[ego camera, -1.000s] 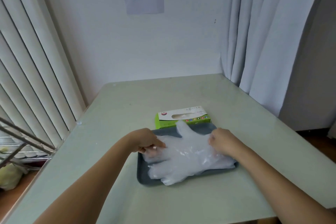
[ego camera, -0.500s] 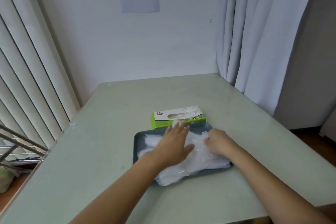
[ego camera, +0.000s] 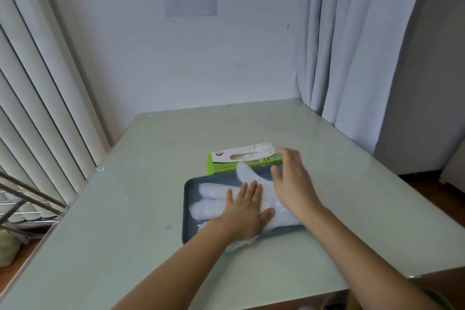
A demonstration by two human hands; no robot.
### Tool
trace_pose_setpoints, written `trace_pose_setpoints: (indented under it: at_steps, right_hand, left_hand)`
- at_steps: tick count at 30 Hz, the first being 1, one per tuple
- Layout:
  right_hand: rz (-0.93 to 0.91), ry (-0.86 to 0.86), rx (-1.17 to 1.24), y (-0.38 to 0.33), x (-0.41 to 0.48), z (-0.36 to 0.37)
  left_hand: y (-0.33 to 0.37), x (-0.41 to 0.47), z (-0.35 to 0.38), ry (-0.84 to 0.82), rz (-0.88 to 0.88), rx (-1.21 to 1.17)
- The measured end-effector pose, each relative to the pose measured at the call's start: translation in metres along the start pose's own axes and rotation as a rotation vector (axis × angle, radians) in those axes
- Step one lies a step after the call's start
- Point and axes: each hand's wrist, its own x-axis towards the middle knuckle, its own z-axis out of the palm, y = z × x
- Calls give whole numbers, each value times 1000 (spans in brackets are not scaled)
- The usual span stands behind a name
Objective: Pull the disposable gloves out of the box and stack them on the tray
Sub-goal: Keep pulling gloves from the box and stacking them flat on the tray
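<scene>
A dark grey tray (ego camera: 187, 187) lies on the pale green table, and a pile of clear plastic gloves (ego camera: 214, 200) is spread flat across it. My left hand (ego camera: 245, 212) rests palm down on the pile with its fingers straight. My right hand (ego camera: 292, 181) hovers above the tray's far right part, fingers extended and holding nothing; its fingertips reach the right end of the glove box (ego camera: 231, 160). This green and white box sits just behind the tray, with its slot facing up.
The table (ego camera: 141, 209) stands in a corner, with vertical blinds on the left and grey curtains (ego camera: 352, 58) on the right. A metal rack (ego camera: 22, 199) is beyond the left table edge. A paper sheet with a QR code hangs on the wall.
My right hand has lifted off the gloves and moved up toward the box. My left hand has slid back along the pile and still lies flat on it.
</scene>
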Motion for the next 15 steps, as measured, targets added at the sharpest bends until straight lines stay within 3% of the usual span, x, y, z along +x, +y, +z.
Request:
trace_pose_setpoints:
  at_steps: [2,4,7,11,15]
  right_hand:
    - [86,-313,275,-6,-10,19]
    - [149,-526,264,2,-18,36]
    - [77,-511,59,15,-15,38]
    - [18,-675,-385,21,-13,30]
    - [40,-790,-446,26,-15,10]
  left_hand:
    - [0,0,0,-3,15,37]
    - [1,-2,-1,-20,31,91]
    - [1,-5,-2,2,24,61]
    - [-14,-13,-1,10,-18,20]
    - [-37,-27,-5,-19,-88,51]
